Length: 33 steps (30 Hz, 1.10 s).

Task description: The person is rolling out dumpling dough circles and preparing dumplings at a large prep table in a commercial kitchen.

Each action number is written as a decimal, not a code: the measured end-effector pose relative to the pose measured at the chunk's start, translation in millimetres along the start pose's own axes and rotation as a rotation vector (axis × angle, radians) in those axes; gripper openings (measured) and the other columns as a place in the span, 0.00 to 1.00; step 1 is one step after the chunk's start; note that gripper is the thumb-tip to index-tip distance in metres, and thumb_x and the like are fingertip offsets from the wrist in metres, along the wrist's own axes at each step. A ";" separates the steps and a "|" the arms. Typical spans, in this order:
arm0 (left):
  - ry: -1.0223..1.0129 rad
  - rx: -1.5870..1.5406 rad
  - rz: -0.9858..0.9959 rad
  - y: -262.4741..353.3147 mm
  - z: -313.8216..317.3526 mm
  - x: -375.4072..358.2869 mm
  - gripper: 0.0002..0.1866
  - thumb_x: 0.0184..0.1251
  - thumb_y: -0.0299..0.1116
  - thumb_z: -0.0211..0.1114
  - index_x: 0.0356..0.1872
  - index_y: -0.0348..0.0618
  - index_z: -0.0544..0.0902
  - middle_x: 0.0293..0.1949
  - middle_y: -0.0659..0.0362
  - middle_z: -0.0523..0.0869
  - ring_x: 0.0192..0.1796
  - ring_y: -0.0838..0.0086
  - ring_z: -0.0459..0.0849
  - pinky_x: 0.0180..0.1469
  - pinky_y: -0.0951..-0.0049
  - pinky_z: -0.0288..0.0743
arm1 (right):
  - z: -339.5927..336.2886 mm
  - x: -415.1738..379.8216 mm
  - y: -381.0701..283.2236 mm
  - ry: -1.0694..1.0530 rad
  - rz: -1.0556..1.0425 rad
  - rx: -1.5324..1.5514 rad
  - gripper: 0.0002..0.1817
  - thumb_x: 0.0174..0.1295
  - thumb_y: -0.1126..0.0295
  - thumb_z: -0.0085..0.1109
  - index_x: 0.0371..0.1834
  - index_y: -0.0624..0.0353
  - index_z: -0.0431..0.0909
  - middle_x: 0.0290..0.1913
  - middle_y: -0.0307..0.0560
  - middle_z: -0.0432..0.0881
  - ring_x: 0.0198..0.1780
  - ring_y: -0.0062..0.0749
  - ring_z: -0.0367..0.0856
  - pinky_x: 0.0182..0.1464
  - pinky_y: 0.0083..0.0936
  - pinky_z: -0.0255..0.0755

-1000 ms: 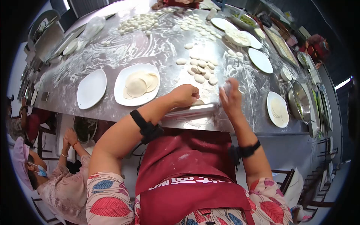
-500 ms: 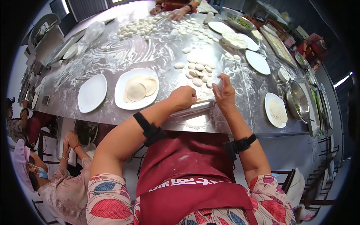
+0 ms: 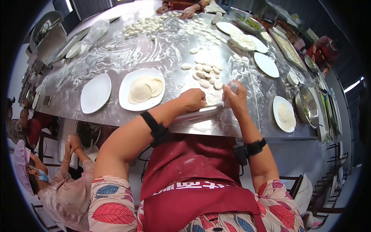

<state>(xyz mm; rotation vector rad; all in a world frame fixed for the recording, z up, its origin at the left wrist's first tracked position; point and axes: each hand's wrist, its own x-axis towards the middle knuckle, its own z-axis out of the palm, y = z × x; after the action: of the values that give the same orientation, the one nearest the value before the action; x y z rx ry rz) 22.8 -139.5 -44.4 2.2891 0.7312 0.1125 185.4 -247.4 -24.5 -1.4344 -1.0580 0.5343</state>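
My right hand (image 3: 237, 98) is closed around what looks like a short rolling pin, its pale rounded end (image 3: 233, 86) showing above the fingers. To its left, my left hand (image 3: 194, 99) is curled low over the floury table, fingers pressed together; what they hold is hidden. Just beyond both hands lies a cluster of flattened dough pieces (image 3: 206, 72). A white plate (image 3: 124, 96) left of my left hand bears a stack of rolled dough wrappers (image 3: 141, 92). Farther right, another plate (image 3: 276, 116) holds more wrappers (image 3: 286, 115).
A bare white plate (image 3: 96, 94) sits at left, another (image 3: 266, 65) at right. Near the right edge is a steel bowl (image 3: 308, 106) of filling. Dough balls (image 3: 143, 27) lie at the far side, near another person's hands (image 3: 189, 12). A seated person (image 3: 67, 185) is at lower left.
My right hand's raised fingers have closed round the pale-ended tool, and the hand has turned. My left hand has shifted very slightly right.
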 end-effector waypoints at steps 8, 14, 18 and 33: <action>-0.054 -0.088 0.051 -7.9 0.8 -17.4 0.11 0.54 0.34 0.63 0.34 0.37 0.82 0.30 0.48 0.84 0.35 0.60 0.83 0.40 0.64 0.74 | -12.2 -29.5 -2.4 -0.009 0.141 0.131 0.13 0.58 0.70 0.60 0.18 0.59 0.70 0.13 0.40 0.73 0.13 0.20 0.70 0.15 0.19 0.61; -0.031 -0.026 -0.023 8.2 -1.3 -1.8 0.12 0.56 0.36 0.62 0.34 0.37 0.82 0.31 0.47 0.84 0.36 0.60 0.83 0.40 0.64 0.74 | 2.9 9.4 10.2 -0.011 0.054 0.045 0.15 0.58 0.69 0.60 0.16 0.59 0.71 0.11 0.38 0.72 0.13 0.20 0.69 0.16 0.18 0.60; -0.009 -0.082 0.015 -1.5 1.5 -12.4 0.10 0.53 0.31 0.62 0.35 0.36 0.81 0.30 0.48 0.84 0.35 0.61 0.82 0.40 0.65 0.73 | -16.0 -58.5 -8.8 0.038 0.122 0.117 0.14 0.58 0.72 0.59 0.16 0.60 0.70 0.11 0.38 0.71 0.12 0.20 0.70 0.14 0.19 0.60; -0.071 -0.121 -0.036 0.7 -0.9 -19.8 0.10 0.52 0.29 0.61 0.35 0.36 0.80 0.32 0.46 0.83 0.36 0.59 0.81 0.40 0.65 0.72 | -10.0 -64.1 -14.3 0.123 0.143 0.078 0.13 0.57 0.73 0.60 0.17 0.61 0.70 0.12 0.40 0.73 0.11 0.21 0.70 0.13 0.20 0.60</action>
<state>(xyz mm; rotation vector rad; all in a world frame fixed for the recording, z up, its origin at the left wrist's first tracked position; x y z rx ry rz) 6.3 -150.0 -40.8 2.1531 0.7090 0.0569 159.0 -308.3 -25.8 -1.4617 -0.8332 0.5763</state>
